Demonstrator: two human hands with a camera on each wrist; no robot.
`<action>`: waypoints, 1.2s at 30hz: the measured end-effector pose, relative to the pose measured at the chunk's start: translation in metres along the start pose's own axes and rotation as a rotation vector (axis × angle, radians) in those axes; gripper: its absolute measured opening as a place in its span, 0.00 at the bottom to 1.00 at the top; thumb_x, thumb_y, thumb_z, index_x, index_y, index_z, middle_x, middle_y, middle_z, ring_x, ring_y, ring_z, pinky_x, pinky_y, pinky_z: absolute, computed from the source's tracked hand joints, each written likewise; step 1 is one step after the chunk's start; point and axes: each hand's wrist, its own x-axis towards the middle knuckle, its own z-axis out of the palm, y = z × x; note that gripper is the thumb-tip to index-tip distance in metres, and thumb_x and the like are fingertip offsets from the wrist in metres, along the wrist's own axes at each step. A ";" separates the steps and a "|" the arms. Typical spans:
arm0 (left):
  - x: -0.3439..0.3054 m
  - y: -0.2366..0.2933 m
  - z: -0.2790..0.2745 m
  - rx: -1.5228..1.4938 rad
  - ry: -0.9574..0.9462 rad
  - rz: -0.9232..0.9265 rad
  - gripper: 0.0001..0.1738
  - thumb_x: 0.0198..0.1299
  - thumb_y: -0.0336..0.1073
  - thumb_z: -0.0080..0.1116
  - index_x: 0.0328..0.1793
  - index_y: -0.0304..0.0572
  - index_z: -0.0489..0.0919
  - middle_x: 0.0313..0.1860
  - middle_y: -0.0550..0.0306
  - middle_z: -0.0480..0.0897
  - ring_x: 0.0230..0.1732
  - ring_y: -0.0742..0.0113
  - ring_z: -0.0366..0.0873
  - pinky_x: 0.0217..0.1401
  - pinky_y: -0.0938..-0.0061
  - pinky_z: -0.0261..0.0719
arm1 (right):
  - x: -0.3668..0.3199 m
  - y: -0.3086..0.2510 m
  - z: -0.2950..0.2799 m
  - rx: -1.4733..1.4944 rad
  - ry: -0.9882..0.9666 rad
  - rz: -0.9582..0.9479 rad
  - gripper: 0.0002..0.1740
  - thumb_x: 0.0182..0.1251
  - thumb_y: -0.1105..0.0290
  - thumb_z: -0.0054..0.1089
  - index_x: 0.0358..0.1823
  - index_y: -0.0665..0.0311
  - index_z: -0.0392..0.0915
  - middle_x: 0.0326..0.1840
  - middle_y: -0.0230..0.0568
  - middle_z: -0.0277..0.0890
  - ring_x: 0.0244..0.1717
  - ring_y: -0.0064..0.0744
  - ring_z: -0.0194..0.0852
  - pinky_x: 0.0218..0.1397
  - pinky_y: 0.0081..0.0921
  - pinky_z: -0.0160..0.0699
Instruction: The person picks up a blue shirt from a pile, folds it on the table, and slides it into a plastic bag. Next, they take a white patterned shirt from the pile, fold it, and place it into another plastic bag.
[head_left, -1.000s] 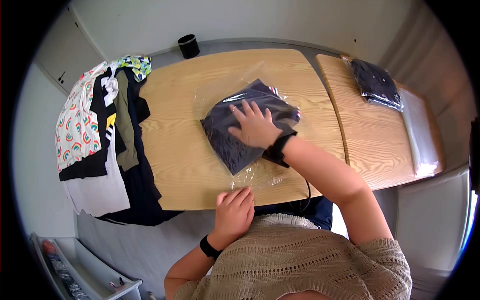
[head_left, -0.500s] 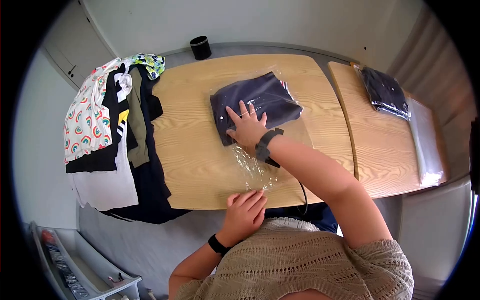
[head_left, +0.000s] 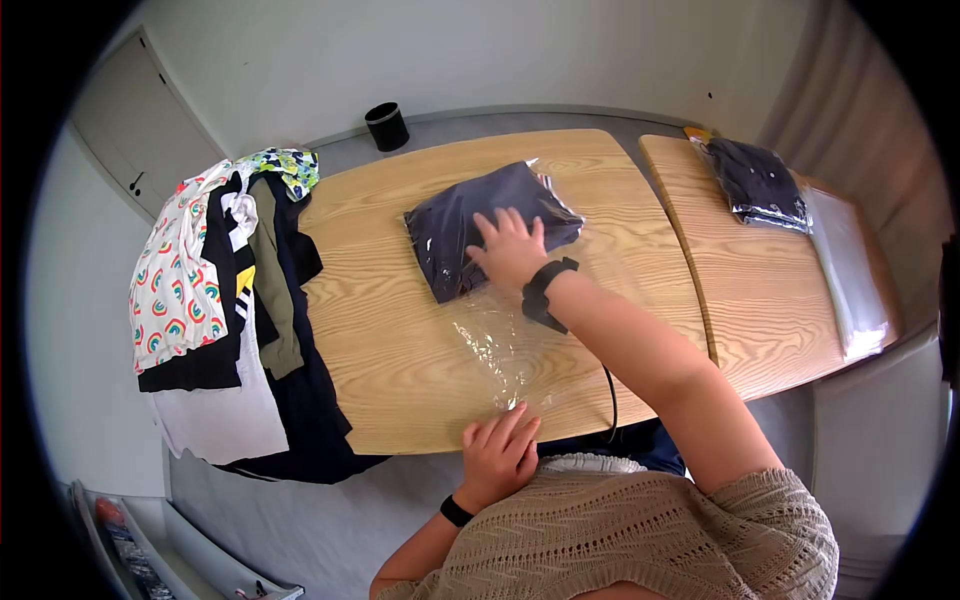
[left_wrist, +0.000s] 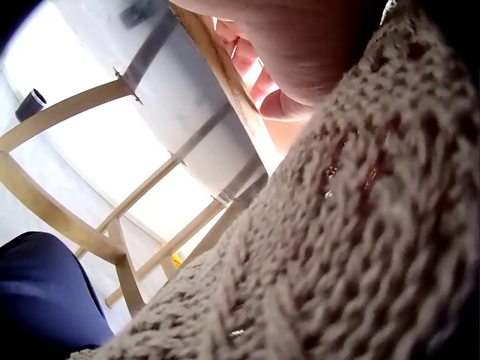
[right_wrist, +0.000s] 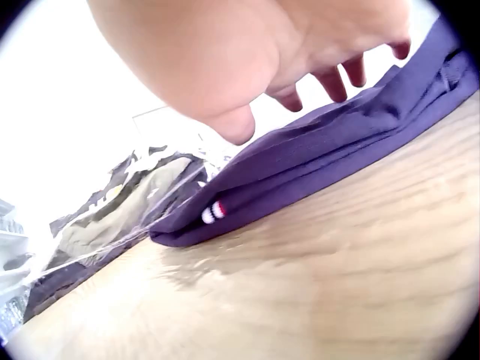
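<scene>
A folded dark navy garment [head_left: 455, 225] lies in a clear plastic bag [head_left: 497, 345], whose loose end stretches toward the table's near edge. Over the garment, my right hand [head_left: 510, 250] is spread with its fingers apart. The right wrist view shows the fingertips [right_wrist: 330, 84] close above the navy cloth [right_wrist: 300, 161], which has a small striped tab at one corner. My left hand [head_left: 497, 458] rests at the near edge, its fingertips at the bag's loose end. In the left wrist view, that hand's thumb [left_wrist: 285, 106] is beside the table edge, with knitted fabric covering much of the picture.
Several garments [head_left: 180, 310] are heaped over the table's left end. On the second table [head_left: 745, 300] at right are a bagged dark garment [head_left: 755, 185] and a stack of clear bags [head_left: 848, 270]. A black bin [head_left: 387, 127] stands behind. A cable [head_left: 612, 400] hangs by the near edge.
My right hand has swept toward me and left over the bag, then lifted back up across the garment. The garment has turned and its bag's loose end shows more. My left hand stays at the edge.
</scene>
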 end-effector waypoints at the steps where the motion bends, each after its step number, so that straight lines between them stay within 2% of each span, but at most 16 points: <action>1: 0.001 0.001 0.000 0.022 0.031 0.003 0.18 0.45 0.34 0.60 0.47 0.49 0.82 0.56 0.61 0.80 0.53 0.65 0.76 0.52 0.66 0.62 | 0.000 0.008 -0.001 -0.001 -0.003 0.002 0.38 0.69 0.45 0.45 0.76 0.51 0.50 0.78 0.51 0.44 0.80 0.49 0.33 0.73 0.65 0.33; 3: 0.002 0.002 0.000 0.043 0.062 0.006 0.18 0.45 0.34 0.60 0.46 0.48 0.82 0.55 0.62 0.80 0.52 0.64 0.76 0.51 0.67 0.62 | 0.002 0.020 -0.010 -0.119 0.018 0.267 0.37 0.69 0.46 0.45 0.76 0.50 0.49 0.79 0.50 0.40 0.80 0.49 0.30 0.74 0.65 0.31; 7: 0.004 0.000 0.002 0.012 0.091 0.042 0.17 0.45 0.32 0.60 0.44 0.47 0.83 0.51 0.61 0.81 0.49 0.62 0.77 0.48 0.67 0.70 | 0.002 0.020 -0.015 -0.077 -0.131 0.365 0.38 0.69 0.47 0.45 0.76 0.53 0.49 0.80 0.51 0.37 0.80 0.50 0.29 0.74 0.64 0.30; 9: 0.005 -0.002 0.003 -0.014 0.104 0.053 0.16 0.44 0.31 0.59 0.44 0.47 0.83 0.50 0.61 0.82 0.48 0.62 0.78 0.46 0.68 0.73 | 0.004 0.008 -0.004 -0.171 -0.056 0.193 0.38 0.70 0.49 0.44 0.76 0.57 0.48 0.81 0.49 0.35 0.80 0.49 0.30 0.74 0.64 0.29; 11: 0.004 -0.002 0.004 -0.018 0.099 0.053 0.15 0.44 0.29 0.59 0.42 0.46 0.83 0.46 0.61 0.83 0.45 0.63 0.79 0.42 0.71 0.78 | 0.004 -0.012 -0.004 -0.007 -0.082 -0.032 0.37 0.70 0.52 0.43 0.76 0.60 0.48 0.81 0.47 0.36 0.81 0.44 0.32 0.75 0.60 0.33; 13: 0.004 -0.003 0.005 -0.008 0.110 0.064 0.15 0.44 0.29 0.59 0.41 0.46 0.83 0.46 0.62 0.83 0.43 0.64 0.80 0.40 0.72 0.79 | 0.021 -0.023 0.014 0.089 -0.152 -0.157 0.36 0.71 0.53 0.43 0.74 0.64 0.49 0.80 0.49 0.38 0.80 0.43 0.34 0.76 0.56 0.38; 19: 0.006 -0.005 0.006 0.022 0.155 0.098 0.13 0.45 0.28 0.58 0.40 0.46 0.83 0.44 0.61 0.83 0.41 0.64 0.81 0.37 0.73 0.80 | 0.064 -0.033 0.023 -0.234 -0.076 -0.406 0.36 0.72 0.54 0.43 0.74 0.64 0.49 0.80 0.43 0.41 0.80 0.42 0.35 0.76 0.54 0.39; 20: 0.007 -0.006 0.006 0.005 0.159 0.108 0.13 0.45 0.29 0.57 0.39 0.46 0.83 0.44 0.60 0.83 0.40 0.64 0.81 0.36 0.74 0.80 | 0.072 -0.035 0.024 -0.174 -0.112 -0.438 0.36 0.73 0.49 0.39 0.76 0.60 0.47 0.80 0.39 0.40 0.80 0.43 0.35 0.75 0.57 0.39; 21: 0.007 -0.007 0.007 -0.014 0.164 0.117 0.12 0.46 0.30 0.57 0.39 0.45 0.83 0.43 0.59 0.84 0.38 0.64 0.81 0.35 0.74 0.80 | 0.072 -0.041 0.018 -0.172 -0.107 -0.444 0.36 0.73 0.49 0.39 0.76 0.60 0.47 0.80 0.39 0.40 0.80 0.43 0.35 0.75 0.57 0.39; 23: 0.006 -0.010 0.009 -0.021 0.185 0.120 0.12 0.47 0.31 0.56 0.39 0.45 0.83 0.43 0.58 0.84 0.37 0.64 0.82 0.33 0.74 0.80 | 0.063 -0.053 0.001 -0.056 -0.347 -0.209 0.38 0.72 0.42 0.35 0.76 0.55 0.47 0.81 0.36 0.38 0.80 0.44 0.34 0.74 0.60 0.38; 24: 0.004 -0.010 0.010 -0.007 0.177 0.113 0.12 0.48 0.32 0.57 0.41 0.45 0.83 0.45 0.58 0.83 0.40 0.65 0.81 0.35 0.74 0.79 | 0.064 -0.056 -0.001 -0.070 -0.361 -0.175 0.42 0.70 0.36 0.32 0.77 0.52 0.46 0.81 0.35 0.36 0.80 0.44 0.32 0.74 0.62 0.35; 28: 0.003 -0.010 0.007 0.023 0.167 0.107 0.13 0.50 0.33 0.58 0.44 0.45 0.82 0.48 0.59 0.83 0.43 0.67 0.81 0.35 0.75 0.78 | 0.062 -0.072 0.001 -0.127 -0.378 -0.027 0.45 0.66 0.34 0.37 0.76 0.54 0.47 0.81 0.36 0.37 0.81 0.43 0.32 0.74 0.61 0.36; 31: 0.002 -0.012 0.009 0.028 0.168 0.121 0.13 0.50 0.34 0.58 0.44 0.46 0.82 0.48 0.59 0.83 0.44 0.68 0.81 0.34 0.75 0.78 | 0.061 -0.074 0.001 -0.266 -0.335 -0.132 0.46 0.66 0.34 0.39 0.75 0.59 0.49 0.81 0.41 0.37 0.81 0.41 0.32 0.75 0.57 0.37; 32: 0.001 -0.012 0.010 0.029 0.173 0.122 0.13 0.50 0.34 0.58 0.44 0.46 0.82 0.48 0.59 0.83 0.44 0.68 0.81 0.34 0.75 0.78 | 0.066 -0.074 0.009 -0.266 -0.312 -0.185 0.47 0.64 0.37 0.45 0.74 0.63 0.50 0.79 0.46 0.43 0.80 0.40 0.37 0.75 0.53 0.41; 35: -0.002 -0.014 0.013 0.021 0.160 0.110 0.13 0.51 0.36 0.58 0.44 0.47 0.82 0.49 0.60 0.83 0.45 0.68 0.80 0.34 0.75 0.77 | 0.072 -0.076 0.001 -0.147 -0.418 -0.163 0.47 0.62 0.41 0.51 0.74 0.65 0.51 0.77 0.47 0.48 0.78 0.40 0.41 0.74 0.52 0.46; 36: -0.003 -0.015 0.014 0.026 0.166 0.118 0.13 0.52 0.37 0.57 0.44 0.48 0.82 0.49 0.60 0.83 0.46 0.68 0.80 0.34 0.76 0.77 | 0.077 -0.076 0.002 -0.076 -0.456 -0.121 0.47 0.58 0.46 0.55 0.74 0.61 0.49 0.80 0.41 0.42 0.80 0.39 0.35 0.75 0.56 0.41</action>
